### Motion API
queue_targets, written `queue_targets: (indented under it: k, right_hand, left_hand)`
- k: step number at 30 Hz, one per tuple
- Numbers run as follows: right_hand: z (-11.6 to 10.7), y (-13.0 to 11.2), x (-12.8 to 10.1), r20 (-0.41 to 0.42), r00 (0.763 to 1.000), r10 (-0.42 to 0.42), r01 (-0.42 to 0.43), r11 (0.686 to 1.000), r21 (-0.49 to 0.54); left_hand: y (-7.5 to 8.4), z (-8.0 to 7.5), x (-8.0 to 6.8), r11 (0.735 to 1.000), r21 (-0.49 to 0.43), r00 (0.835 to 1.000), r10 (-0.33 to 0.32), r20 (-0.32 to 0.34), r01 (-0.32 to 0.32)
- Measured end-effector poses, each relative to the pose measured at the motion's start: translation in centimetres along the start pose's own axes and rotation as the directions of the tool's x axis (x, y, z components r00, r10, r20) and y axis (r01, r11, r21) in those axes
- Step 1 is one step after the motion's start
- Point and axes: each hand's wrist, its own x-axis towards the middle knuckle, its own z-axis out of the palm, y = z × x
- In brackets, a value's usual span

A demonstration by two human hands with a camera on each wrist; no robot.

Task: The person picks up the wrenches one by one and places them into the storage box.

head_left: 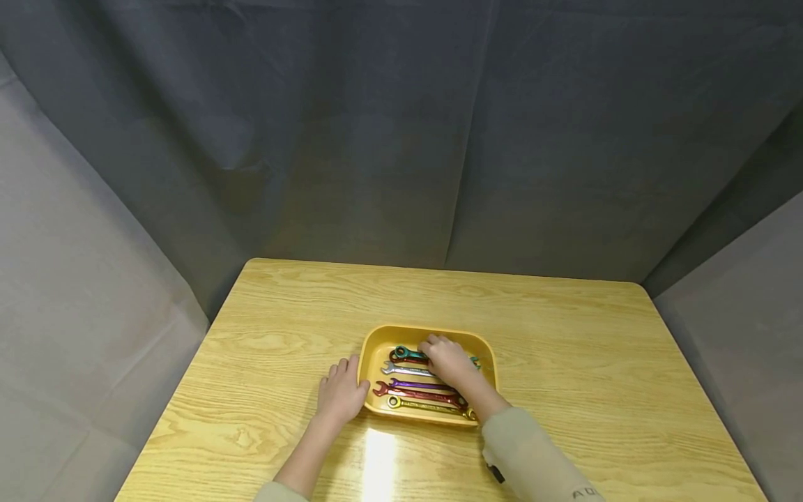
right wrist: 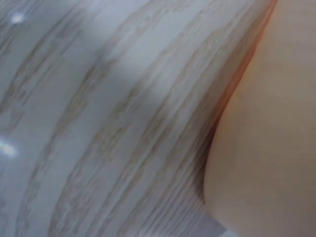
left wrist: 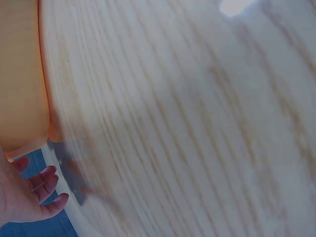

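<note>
You have almost nothing to read here. The only lettering is on the cuff of the right sleeve [head_left: 539, 457], at the bottom edge of the head view, below and right of the yellow tray [head_left: 376, 341]: dark capitals that look like "AO", cut off by the frame edge, so you cannot make out the full word. The wrenches [head_left: 414, 385] inside that tray may carry size marks, but they are too small to read. Both wrist views are blurred and show no letters, numbers or signs.
</note>
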Motion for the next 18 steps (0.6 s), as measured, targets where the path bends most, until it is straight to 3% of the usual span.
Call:
queue_targets:
  k: [18]
  right_hand:
    - [0.06, -0.47, 0.09, 0.008, 0.999, 0.05, -0.049, 0.997, -0.056]
  left_hand:
    - [0.09, -0.09, -0.06, 1.0, 0.001, 1.0, -0.007, 0.01, 0.007]
